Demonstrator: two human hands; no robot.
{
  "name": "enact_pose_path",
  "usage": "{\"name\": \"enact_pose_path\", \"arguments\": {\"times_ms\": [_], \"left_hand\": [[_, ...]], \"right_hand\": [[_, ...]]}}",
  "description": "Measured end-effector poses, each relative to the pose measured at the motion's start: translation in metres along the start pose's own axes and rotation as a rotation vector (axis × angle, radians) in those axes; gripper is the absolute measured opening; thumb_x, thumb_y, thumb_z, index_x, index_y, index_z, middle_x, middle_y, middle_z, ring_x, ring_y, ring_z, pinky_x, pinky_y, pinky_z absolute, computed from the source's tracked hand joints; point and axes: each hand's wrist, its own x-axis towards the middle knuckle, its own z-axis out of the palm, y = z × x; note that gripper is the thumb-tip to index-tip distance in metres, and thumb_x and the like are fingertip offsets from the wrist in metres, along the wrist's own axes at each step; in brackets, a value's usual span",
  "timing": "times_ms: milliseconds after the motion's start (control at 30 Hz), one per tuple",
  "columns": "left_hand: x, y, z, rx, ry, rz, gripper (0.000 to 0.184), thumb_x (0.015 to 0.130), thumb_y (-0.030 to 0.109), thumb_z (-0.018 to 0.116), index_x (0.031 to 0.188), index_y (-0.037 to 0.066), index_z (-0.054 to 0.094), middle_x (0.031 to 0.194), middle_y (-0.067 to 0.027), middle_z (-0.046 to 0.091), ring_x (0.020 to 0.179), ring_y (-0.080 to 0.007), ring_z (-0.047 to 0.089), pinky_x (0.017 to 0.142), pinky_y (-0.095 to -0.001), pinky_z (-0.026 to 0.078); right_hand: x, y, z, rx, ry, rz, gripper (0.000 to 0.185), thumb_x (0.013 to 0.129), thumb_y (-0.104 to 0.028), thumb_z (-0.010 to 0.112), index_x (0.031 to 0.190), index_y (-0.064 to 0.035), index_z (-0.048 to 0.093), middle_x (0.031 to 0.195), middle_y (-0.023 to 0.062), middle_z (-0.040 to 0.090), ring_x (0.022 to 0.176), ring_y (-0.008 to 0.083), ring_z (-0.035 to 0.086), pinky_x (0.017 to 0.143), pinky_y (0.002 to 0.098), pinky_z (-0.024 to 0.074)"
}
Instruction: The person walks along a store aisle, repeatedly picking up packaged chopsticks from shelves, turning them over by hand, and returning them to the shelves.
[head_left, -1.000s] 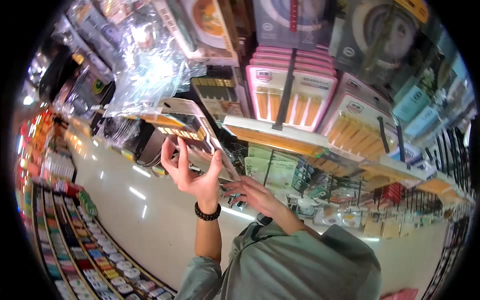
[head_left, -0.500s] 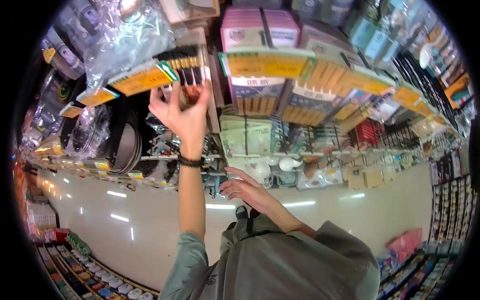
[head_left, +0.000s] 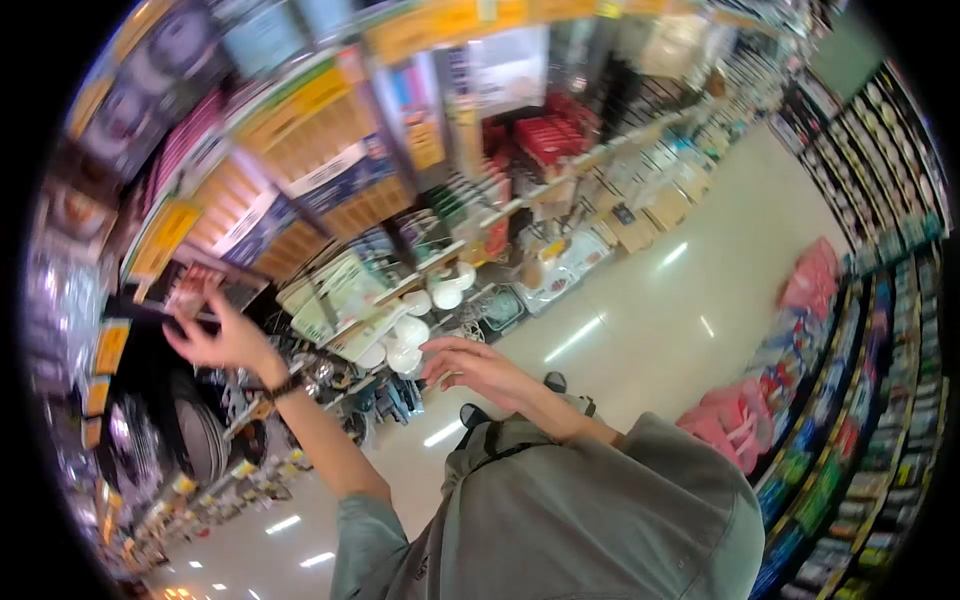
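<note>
My left hand (head_left: pixel 228 340) reaches up to the shelf on the left, its fingers apart. The fingertips are at the front of a reddish-brown pack (head_left: pixel 195 290) in a shelf slot; blur hides whether they touch it. A dark bracelet (head_left: pixel 283 387) circles that wrist. In front of my body, my right hand (head_left: pixel 480 372) hangs in the air with loosely stretched fingers and nothing in it. White ladle-like pieces (head_left: pixel 408 335) and pale green packs (head_left: pixel 345 290) lie on the shelf beyond it.
Yellow price tags (head_left: pixel 163 237) run along the shelf edge above packs of wooden-handled goods (head_left: pixel 350 190). Dark pans (head_left: pixel 200 430) stand at lower left. Across the shiny floor (head_left: pixel 600 345) are pink bags (head_left: pixel 735 420) and another stocked rack (head_left: pixel 870 400).
My view has swung to the right, so the shelves appear tilted and shifted left. My left hand remains by the same shelf slot; my right hand stays raised before my body.
</note>
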Motion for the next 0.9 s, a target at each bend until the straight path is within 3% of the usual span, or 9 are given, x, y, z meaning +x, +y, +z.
{"name": "enact_pose_path", "arguments": {"times_ms": [100, 167, 300, 367, 400, 533, 633, 733, 900], "left_hand": [[-0.049, 0.081, -0.055, -0.27, -0.08, -0.148, 0.038, 0.092, 0.012, 0.071, 0.126, -0.004, 0.063, 0.132, -0.0244, 0.054, 0.12, -0.0353, 0.055, 0.104, -0.0459, 0.042], [-0.114, 0.089, -0.083, -0.321, -0.26, 0.171, 0.04, 0.095, 0.0, 0.06, 0.134, -0.006, 0.054, 0.131, -0.0229, 0.056, 0.117, -0.031, 0.058, 0.1, -0.0407, 0.046], [-0.221, 0.187, -0.131, -0.71, -0.872, -0.67, 0.052, 0.095, -0.004, 0.052, 0.145, -0.004, 0.04, 0.134, -0.0195, 0.056, 0.111, -0.0274, 0.06, 0.096, -0.0373, 0.049], [-0.263, 0.208, -0.131, -0.635, -1.076, -0.62, 0.054, 0.093, -0.002, 0.054, 0.146, -0.004, 0.041, 0.135, -0.0176, 0.056, 0.113, -0.0264, 0.059, 0.095, -0.0369, 0.049], [-0.276, 0.221, -0.125, -0.623, -1.19, -0.336, 0.058, 0.091, -0.001, 0.057, 0.146, -0.003, 0.04, 0.136, -0.0163, 0.056, 0.111, -0.026, 0.06, 0.094, -0.0341, 0.049], [-0.324, 0.304, -0.113, -0.792, -1.628, -0.305, 0.054, 0.09, 0.002, 0.062, 0.142, 0.0, 0.047, 0.13, -0.0166, 0.062, 0.114, -0.0254, 0.06, 0.096, -0.0359, 0.048], [-0.348, 0.379, -0.098, -0.859, -1.57, 0.444, 0.049, 0.09, 0.006, 0.064, 0.136, -0.003, 0.051, 0.129, -0.0208, 0.06, 0.114, -0.0384, 0.059, 0.096, -0.0419, 0.048], [-0.384, 0.44, -0.097, -0.924, -1.928, 0.247, 0.047, 0.089, 0.009, 0.065, 0.133, -0.002, 0.054, 0.13, -0.0219, 0.058, 0.12, -0.0402, 0.054, 0.098, -0.0442, 0.046], [-0.435, 0.531, -0.102, -1.167, -2.002, 0.705, 0.038, 0.088, 0.013, 0.067, 0.122, -0.001, 0.058, 0.123, -0.0204, 0.059, 0.118, -0.0404, 0.054, 0.099, -0.0449, 0.045]], "right_hand": [[-0.03, -0.02, -0.029, -0.007, 0.021, -0.082, 0.039, 0.105, -0.029, 0.051, 0.136, -0.0065, 0.054, 0.129, 0.0068, 0.063, 0.117, 0.0183, 0.059, 0.093, 0.0339, 0.0489], [-0.053, -0.038, -0.055, -0.011, 0.062, -0.114, 0.04, 0.104, -0.03, 0.051, 0.135, -0.006, 0.056, 0.132, 0.0074, 0.062, 0.12, 0.0187, 0.059, 0.094, 0.0347, 0.0489], [-0.1, -0.079, -0.118, 0.037, 0.193, -0.226, 0.043, 0.105, -0.028, 0.049, 0.14, -0.0039, 0.051, 0.134, 0.0115, 0.062, 0.123, 0.0218, 0.059, 0.097, 0.0365, 0.0491], [-0.126, -0.1, -0.149, 0.092, 0.223, -0.268, 0.043, 0.105, -0.029, 0.049, 0.138, -0.0026, 0.053, 0.133, 0.0117, 0.062, 0.124, 0.0216, 0.058, 0.097, 0.0365, 0.0491], [-0.142, -0.109, -0.162, 0.127, 0.241, -0.285, 0.042, 0.104, -0.029, 0.05, 0.137, -0.0019, 0.054, 0.133, 0.0119, 0.063, 0.124, 0.0216, 0.058, 0.098, 0.0364, 0.0491], [-0.202, -0.144, -0.208, 0.071, 0.391, -0.37, 0.044, 0.105, -0.028, 0.048, 0.137, 0.0006, 0.053, 0.132, 0.0145, 0.063, 0.123, 0.0231, 0.059, 0.099, 0.0367, 0.0488], [-0.245, -0.153, -0.24, 0.111, 0.473, -0.454, 0.041, 0.105, -0.027, 0.047, 0.134, 0.0011, 0.055, 0.133, 0.0152, 0.062, 0.123, 0.0235, 0.059, 0.1, 0.0374, 0.0483], [-0.293, -0.175, -0.251, 0.209, 0.54, -0.509, 0.041, 0.106, -0.026, 0.047, 0.133, 0.0023, 0.057, 0.134, 0.0153, 0.061, 0.126, 0.023, 0.057, 0.101, 0.0386, 0.0473], [-0.355, -0.179, -0.284, 0.192, 0.771, -0.61, 0.042, 0.107, -0.025, 0.045, 0.135, 0.0037, 0.053, 0.133, 0.017, 0.061, 0.123, 0.0226, 0.058, 0.102, 0.0379, 0.0474]]}}
